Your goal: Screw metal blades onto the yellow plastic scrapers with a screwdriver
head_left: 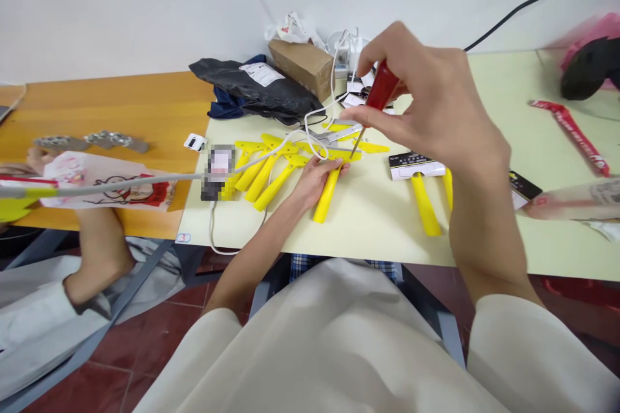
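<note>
My right hand (421, 93) is raised, thumb and fingers closed around the red handle of a screwdriver (382, 85). Its thin shaft slants down, and the tip meets the wide head of a yellow scraper (327, 197). My left hand (314, 182) grips that scraper near its head, pressing it to the table with the handle toward me. Left of it lie several more yellow scrapers (274, 186), their heads pointing away. Metal blades (339, 135) and loose yellow head pieces (375, 148) lie just beyond my left hand.
A white cable (285, 142) loops over the scrapers. Behind are a black plastic parcel (261, 87) and a cardboard box (303, 68). A carded yellow scraper (426, 206) lies to the right, near a red strap (576, 135). At left, another person's arm (101, 258) reaches the orange table.
</note>
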Tool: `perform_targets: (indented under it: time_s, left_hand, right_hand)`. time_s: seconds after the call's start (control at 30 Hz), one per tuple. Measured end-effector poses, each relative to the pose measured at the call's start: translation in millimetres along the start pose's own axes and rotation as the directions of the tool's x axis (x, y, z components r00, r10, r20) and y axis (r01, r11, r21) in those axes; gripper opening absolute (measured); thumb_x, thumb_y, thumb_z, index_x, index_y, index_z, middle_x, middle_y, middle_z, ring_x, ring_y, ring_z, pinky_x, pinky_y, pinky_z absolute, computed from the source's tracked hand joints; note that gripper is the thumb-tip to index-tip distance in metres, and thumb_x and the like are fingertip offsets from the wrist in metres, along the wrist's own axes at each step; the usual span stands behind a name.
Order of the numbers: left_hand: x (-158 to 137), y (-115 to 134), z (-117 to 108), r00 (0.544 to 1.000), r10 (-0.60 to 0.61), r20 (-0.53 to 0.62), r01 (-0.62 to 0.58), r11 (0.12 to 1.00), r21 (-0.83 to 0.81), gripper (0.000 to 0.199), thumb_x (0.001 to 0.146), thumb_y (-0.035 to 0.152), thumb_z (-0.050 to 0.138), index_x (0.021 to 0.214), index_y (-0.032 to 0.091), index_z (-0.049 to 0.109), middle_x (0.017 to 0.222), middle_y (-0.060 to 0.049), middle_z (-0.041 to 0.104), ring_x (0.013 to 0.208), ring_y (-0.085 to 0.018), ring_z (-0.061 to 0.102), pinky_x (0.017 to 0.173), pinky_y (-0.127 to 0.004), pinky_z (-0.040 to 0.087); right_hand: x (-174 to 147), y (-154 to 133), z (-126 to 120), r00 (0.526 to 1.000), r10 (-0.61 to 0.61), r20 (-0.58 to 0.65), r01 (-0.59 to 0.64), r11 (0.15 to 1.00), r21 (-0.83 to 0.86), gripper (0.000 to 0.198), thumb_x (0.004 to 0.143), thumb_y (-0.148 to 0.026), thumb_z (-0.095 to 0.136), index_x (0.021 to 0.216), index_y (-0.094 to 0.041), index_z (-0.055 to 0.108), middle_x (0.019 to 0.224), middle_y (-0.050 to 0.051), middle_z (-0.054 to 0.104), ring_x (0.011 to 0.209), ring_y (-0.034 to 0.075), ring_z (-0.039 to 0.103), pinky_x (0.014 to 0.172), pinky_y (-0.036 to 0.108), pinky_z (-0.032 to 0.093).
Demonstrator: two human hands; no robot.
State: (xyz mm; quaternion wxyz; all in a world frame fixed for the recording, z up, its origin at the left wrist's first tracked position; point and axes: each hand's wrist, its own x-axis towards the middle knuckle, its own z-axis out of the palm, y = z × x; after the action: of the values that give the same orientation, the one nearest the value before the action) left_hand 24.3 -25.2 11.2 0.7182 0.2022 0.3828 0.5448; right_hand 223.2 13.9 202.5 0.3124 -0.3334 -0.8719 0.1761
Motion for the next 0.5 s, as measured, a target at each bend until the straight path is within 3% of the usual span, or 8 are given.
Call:
perform_targets:
  time_s: [0.17, 0.33, 0.5]
  left_hand:
    - [0.5, 1.1, 1.5, 0.998, -0.029, -0.057, 0.030, 1.000, 0.005, 0.030, 0.077, 0.008, 0.089, 0.096, 0.016, 0.068, 0.093, -0.005, 0.077, 0.085, -0.016, 0.075, 0.091, -0.031, 0.056]
    - [0.6, 1.1, 3.2, 0.997, -0.030, -0.067, 0.030, 1.000, -0.003, 0.032, 0.077, 0.007, 0.088, 0.100, 0.017, 0.070, 0.094, -0.004, 0.077, 0.083, -0.016, 0.074, 0.092, -0.031, 0.057]
    - [0.4, -0.2, 2.1, 0.998, -0.008, -0.065, 0.010, 1.000, 0.026, 0.032, 0.076, 0.008, 0.089, 0.099, 0.017, 0.068, 0.091, -0.003, 0.076, 0.083, -0.016, 0.075, 0.089, -0.030, 0.057]
  right_hand:
    - [-0.4, -3.3, -2.8, 0.994, -0.048, 0.096, 0.035, 0.991, 0.132, 0.029, 0.100, -0.034, 0.061, 0.128, -0.037, 0.054, 0.131, 0.003, 0.065, 0.104, 0.030, 0.068, 0.094, 0.051, 0.057]
    - [-3.8, 2.7, -7.4, 1.000, 0.001, 0.020, -0.002, 0.998, 0.063, 0.026, 0.092, -0.038, 0.073, 0.115, -0.043, 0.063, 0.107, 0.000, 0.073, 0.096, 0.036, 0.072, 0.089, 0.058, 0.059]
    - [-5.6, 5.2, -11.2, 0.994, -0.036, 0.100, 0.031, 0.998, 0.051, 0.034, 0.096, -0.031, 0.066, 0.127, -0.037, 0.055, 0.125, 0.004, 0.068, 0.100, 0.032, 0.069, 0.089, 0.054, 0.060]
